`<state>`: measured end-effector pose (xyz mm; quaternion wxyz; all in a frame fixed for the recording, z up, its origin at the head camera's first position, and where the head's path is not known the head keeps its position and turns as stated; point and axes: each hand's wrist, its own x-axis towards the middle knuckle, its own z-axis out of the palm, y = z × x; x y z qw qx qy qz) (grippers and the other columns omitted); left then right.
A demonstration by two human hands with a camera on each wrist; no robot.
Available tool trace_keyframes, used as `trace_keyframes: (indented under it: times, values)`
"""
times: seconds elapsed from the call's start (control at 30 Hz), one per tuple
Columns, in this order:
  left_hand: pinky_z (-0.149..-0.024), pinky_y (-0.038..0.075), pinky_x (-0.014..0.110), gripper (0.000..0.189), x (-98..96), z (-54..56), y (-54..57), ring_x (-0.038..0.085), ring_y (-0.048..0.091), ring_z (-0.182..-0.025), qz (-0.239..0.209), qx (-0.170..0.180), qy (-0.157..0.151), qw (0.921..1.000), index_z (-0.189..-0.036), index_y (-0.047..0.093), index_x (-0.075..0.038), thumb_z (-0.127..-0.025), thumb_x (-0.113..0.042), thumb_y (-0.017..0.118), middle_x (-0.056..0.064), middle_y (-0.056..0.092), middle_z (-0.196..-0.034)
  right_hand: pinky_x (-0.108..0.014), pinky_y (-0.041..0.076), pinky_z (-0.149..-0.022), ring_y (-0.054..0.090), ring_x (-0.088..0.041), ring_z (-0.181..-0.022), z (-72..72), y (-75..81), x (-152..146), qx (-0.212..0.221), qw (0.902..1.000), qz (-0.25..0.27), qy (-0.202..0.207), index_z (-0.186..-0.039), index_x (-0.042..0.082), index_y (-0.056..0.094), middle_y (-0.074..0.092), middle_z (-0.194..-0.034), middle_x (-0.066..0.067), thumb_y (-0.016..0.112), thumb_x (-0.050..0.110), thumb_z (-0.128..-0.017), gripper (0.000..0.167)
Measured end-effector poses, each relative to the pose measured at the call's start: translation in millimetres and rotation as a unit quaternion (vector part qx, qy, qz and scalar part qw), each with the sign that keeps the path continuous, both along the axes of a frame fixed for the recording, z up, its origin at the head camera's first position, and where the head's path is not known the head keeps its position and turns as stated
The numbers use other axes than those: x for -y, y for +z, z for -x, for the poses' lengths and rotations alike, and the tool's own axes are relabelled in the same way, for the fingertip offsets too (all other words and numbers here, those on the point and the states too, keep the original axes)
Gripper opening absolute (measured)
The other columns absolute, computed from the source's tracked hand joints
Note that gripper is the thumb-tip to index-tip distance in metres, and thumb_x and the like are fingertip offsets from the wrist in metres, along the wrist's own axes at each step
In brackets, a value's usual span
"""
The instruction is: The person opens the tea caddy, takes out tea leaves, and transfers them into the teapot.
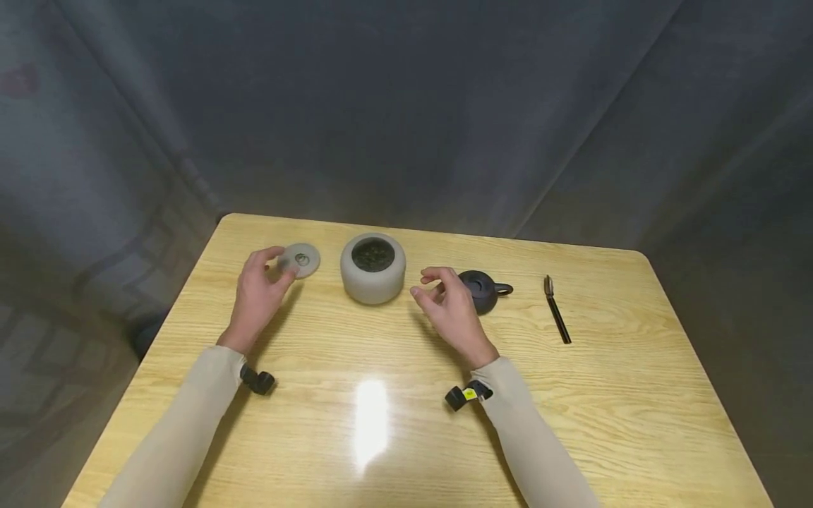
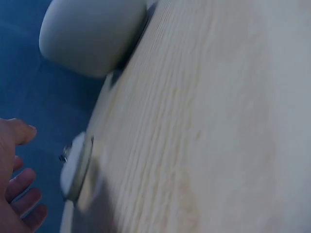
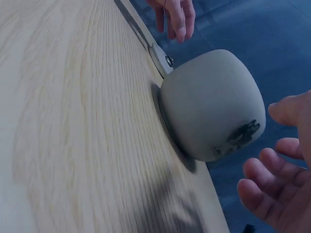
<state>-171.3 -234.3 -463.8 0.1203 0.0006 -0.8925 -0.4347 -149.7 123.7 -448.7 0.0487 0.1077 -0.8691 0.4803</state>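
Note:
A round grey lid (image 1: 307, 267) with a small ring on top lies on the table at the left. Above its left side hovers my left hand (image 1: 257, 296), fingers and thumb spread; the left wrist view shows a gap between them and the lid (image 2: 74, 167). Right of the lid stands a grey rounded jar (image 1: 372, 286), uncovered, with dark contents inside. My right hand (image 1: 454, 314) is in the air between the jar and a dark teapot (image 1: 484, 300), holding nothing, its fingers loosely bent. It partly hides the teapot. A dark patch marks the jar's side (image 3: 214, 107) in the right wrist view.
To the right of the teapot lies a slim utensil (image 1: 559, 317) with a black handle and metal head. The wooden table (image 1: 317, 437) ends at a grey curtain (image 1: 381, 106) behind. A bright light reflection shows on the tabletop.

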Motion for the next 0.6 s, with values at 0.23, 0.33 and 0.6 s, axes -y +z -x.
trace_keyframes:
  times: [0.23,0.33,0.6]
  values:
    - [-0.12,0.043,0.062,0.051,5.6,18.7,-8.2,0.046,0.05,-0.143,-0.007,0.031,0.015,0.9994,-0.148,0.055,0.004,-0.105,-0.022,0.066,0.029,0.054,-0.149,-0.05,0.058,-0.099,0.064,-0.032,-0.121,6.1,-2.5,13,0.001,0.9998,0.016,0.014,-0.142,0.007,0.06,0.062,-0.137,-0.012,0.073,0.03,-0.102,0.048]
    - [-0.119,0.044,0.062,0.05,3.6,25.7,-9.9,0.048,0.05,-0.142,0.006,0.03,0.011,0.9995,-0.145,0.056,0.007,-0.103,-0.018,0.066,0.031,0.055,-0.146,-0.054,0.056,-0.105,0.063,-0.039,-0.125,7.9,-3.1,18,0.002,0.9997,0.018,0.017,-0.146,0.006,0.056,0.059,-0.142,-0.016,0.073,0.032,-0.102,0.054]
    - [-0.121,0.043,0.062,0.05,1.1,34.5,-13.8,0.049,0.048,-0.141,0.029,0.046,0.008,0.9985,-0.146,0.055,0.007,-0.104,-0.019,0.064,0.032,0.053,-0.146,-0.054,0.047,-0.121,0.052,-0.038,-0.146,13.4,-7.2,30,0.005,0.9996,0.015,0.021,-0.157,0.009,0.046,0.048,-0.157,-0.013,0.074,0.037,-0.1,0.069]
